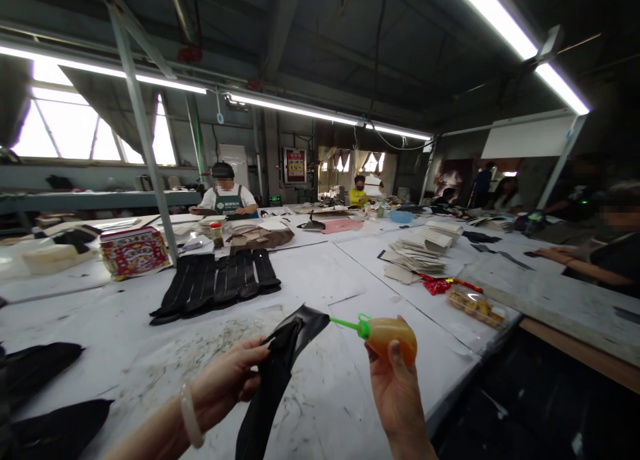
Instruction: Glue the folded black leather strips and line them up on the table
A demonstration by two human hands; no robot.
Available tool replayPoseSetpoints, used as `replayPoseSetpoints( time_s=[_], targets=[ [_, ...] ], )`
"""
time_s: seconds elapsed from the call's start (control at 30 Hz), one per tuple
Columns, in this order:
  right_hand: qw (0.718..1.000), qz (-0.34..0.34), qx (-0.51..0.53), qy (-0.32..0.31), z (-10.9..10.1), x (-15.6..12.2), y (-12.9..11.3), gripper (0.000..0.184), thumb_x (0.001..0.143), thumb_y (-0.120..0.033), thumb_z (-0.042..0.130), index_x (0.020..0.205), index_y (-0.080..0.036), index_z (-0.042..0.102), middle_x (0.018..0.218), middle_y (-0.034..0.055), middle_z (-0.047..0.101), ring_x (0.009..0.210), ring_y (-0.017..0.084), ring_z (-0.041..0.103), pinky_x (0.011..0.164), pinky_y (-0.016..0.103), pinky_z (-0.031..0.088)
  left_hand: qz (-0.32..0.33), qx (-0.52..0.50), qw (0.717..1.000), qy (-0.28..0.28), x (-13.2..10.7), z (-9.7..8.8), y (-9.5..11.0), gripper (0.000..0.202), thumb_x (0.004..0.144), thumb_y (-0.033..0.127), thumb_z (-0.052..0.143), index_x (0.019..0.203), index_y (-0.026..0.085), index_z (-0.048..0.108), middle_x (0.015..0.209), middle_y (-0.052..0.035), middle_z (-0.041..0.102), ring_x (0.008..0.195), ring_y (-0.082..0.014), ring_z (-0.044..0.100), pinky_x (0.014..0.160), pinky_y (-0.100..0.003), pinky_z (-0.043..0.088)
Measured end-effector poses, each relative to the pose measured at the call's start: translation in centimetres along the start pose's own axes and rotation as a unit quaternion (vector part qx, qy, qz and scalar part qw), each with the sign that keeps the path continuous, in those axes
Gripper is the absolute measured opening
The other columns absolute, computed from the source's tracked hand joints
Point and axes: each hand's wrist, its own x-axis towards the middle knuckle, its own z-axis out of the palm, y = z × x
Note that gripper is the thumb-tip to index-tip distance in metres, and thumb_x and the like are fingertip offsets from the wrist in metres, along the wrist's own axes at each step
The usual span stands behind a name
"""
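Observation:
Between the thumb and fingers of my left hand (246, 365) is a strip of black leather-like material (273, 387), its upper end folded over and its lower end hanging down. My right hand (395, 393) grips a squeeze bottle (395, 338) of amber liquid, tilted on its side. The bottle's thin green nozzle points left, and its tip meets or nearly meets the upper edge of the black piece. A row of black pieces (220, 283) lies on the white table (305, 273) beyond my left hand. More black pieces (55, 430) rest at the near left.
A patterned red box (134, 252) stands by a metal post (145, 140) at left. Stacked pale sheets (417, 250), red wrapping (437, 286) and a clear food container (475, 307) lie at right. Co-workers sit across the table (230, 197) and at the right edge (605, 247).

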Motion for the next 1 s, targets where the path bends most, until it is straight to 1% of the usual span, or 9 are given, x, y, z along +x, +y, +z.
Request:
replayPoseSetpoints(
  time_s=[0.13,0.3,0.4,0.5,0.63,0.73,0.87,1.0],
  targets=[
    [0.999,-0.023,-0.034,0.001,-0.2,0.3,0.0,0.059,0.069,-0.032,0.082,0.122,-0.036,0.057,0.103,-0.0046,0.069,0.090,0.015,0.065,0.079,0.029,0.053,-0.005,-0.009,1.000,-0.006,0.3,0.2,-0.4,0.043,0.055,0.034,0.083,0.081,0.017,0.053,0.056,0.0084,0.047,0.034,0.0006,0.029,0.039,-0.017,0.007],
    [0.997,-0.033,-0.067,0.010,-0.6,0.7,0.3,0.061,0.070,-0.035,0.081,0.125,-0.035,0.054,0.104,-0.0036,0.067,0.091,0.016,0.064,0.083,0.034,0.051,-0.001,-0.021,1.000,-0.001,0.9,0.1,-1.2,0.044,0.056,0.036,0.084,0.082,0.017,0.054,0.054,0.0092,0.044,0.035,0.0004,0.029,0.038,-0.017,0.007],
    [0.994,-0.051,-0.093,0.020,-0.7,0.8,0.4,0.061,0.071,-0.037,0.079,0.126,-0.034,0.053,0.103,-0.0024,0.066,0.091,0.018,0.063,0.087,0.040,0.050,0.002,-0.027,1.000,0.004,1.1,0.4,-1.3,0.044,0.057,0.035,0.083,0.087,0.017,0.056,0.057,0.0086,0.047,0.036,0.0006,0.032,0.038,-0.017,0.008],
    [0.991,-0.066,-0.118,0.016,-0.8,0.7,0.4,0.061,0.070,-0.037,0.079,0.125,-0.034,0.053,0.105,-0.0015,0.064,0.094,0.019,0.063,0.091,0.046,0.049,-0.004,-0.025,1.000,0.019,1.2,0.7,-1.3,0.046,0.057,0.034,0.084,0.089,0.017,0.056,0.057,0.0087,0.047,0.036,0.0003,0.033,0.039,-0.016,0.009],
    [0.987,-0.067,-0.142,0.020,-0.9,0.5,0.1,0.061,0.068,-0.035,0.081,0.123,-0.035,0.055,0.109,-0.0017,0.063,0.099,0.019,0.060,0.094,0.044,0.047,-0.003,-0.023,0.999,0.025,1.4,0.9,-1.4,0.047,0.057,0.038,0.084,0.089,0.018,0.055,0.057,0.0088,0.048,0.036,0.0003,0.033,0.038,-0.015,0.011],
    [0.984,-0.074,-0.164,0.015,-0.9,0.4,-0.1,0.062,0.067,-0.035,0.081,0.123,-0.035,0.055,0.109,-0.0015,0.062,0.097,0.019,0.060,0.093,0.043,0.048,0.003,-0.018,1.000,0.024,1.7,0.9,-1.6,0.044,0.060,0.040,0.083,0.087,0.018,0.055,0.059,0.0078,0.049,0.036,0.0004,0.033,0.038,-0.015,0.013],
    [0.977,-0.091,-0.194,-0.005,-0.9,0.2,-0.4,0.060,0.069,-0.036,0.079,0.124,-0.034,0.055,0.104,-0.0004,0.063,0.090,0.019,0.061,0.088,0.044,0.051,0.007,-0.008,0.999,0.032,2.1,1.0,-1.8,0.041,0.062,0.039,0.082,0.084,0.018,0.054,0.061,0.0067,0.050,0.037,0.0000,0.034,0.037,-0.016,0.013],
    [0.976,-0.089,-0.200,-0.019,-1.1,0.0,-0.4,0.062,0.069,-0.035,0.080,0.125,-0.033,0.054,0.098,0.0007,0.064,0.084,0.019,0.062,0.080,0.042,0.054,0.009,-0.002,0.999,0.037,2.4,1.1,-2.0,0.035,0.067,0.038,0.078,0.085,0.019,0.055,0.062,0.0065,0.049,0.038,-0.0004,0.035,0.036,-0.016,0.013]
  ],
)
